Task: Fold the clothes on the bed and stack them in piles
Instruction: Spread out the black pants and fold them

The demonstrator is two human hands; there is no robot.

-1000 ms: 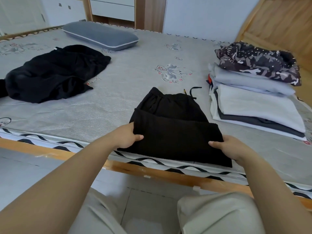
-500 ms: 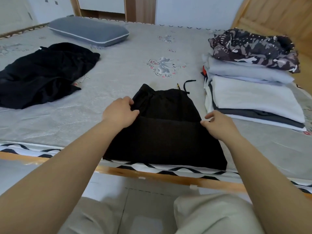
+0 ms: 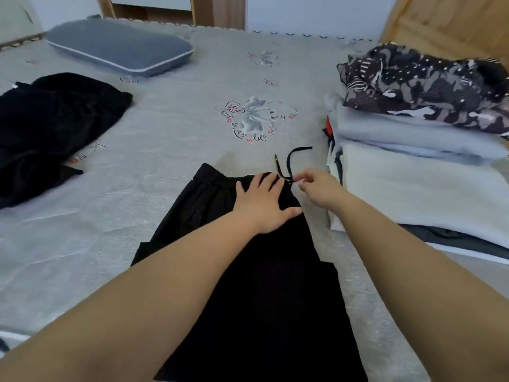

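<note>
At three o'clock of the black drawstring trousers [image 3: 248, 271] a folded stack [image 3: 418, 172] crowds close; left hand [image 3: 261, 205] presses flat, right hand [image 3: 316, 188] pinches the drawstring [image 3: 289, 164].

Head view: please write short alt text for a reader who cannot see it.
Left hand presses flat on black trousers on a bed; right hand pinches their drawstring. Folded pile at right.

Left hand [image 3: 263, 205] flat, fingers spread, palm down; right hand [image 3: 316, 188] fingertips apparently pinched; both forearms extended.
</note>
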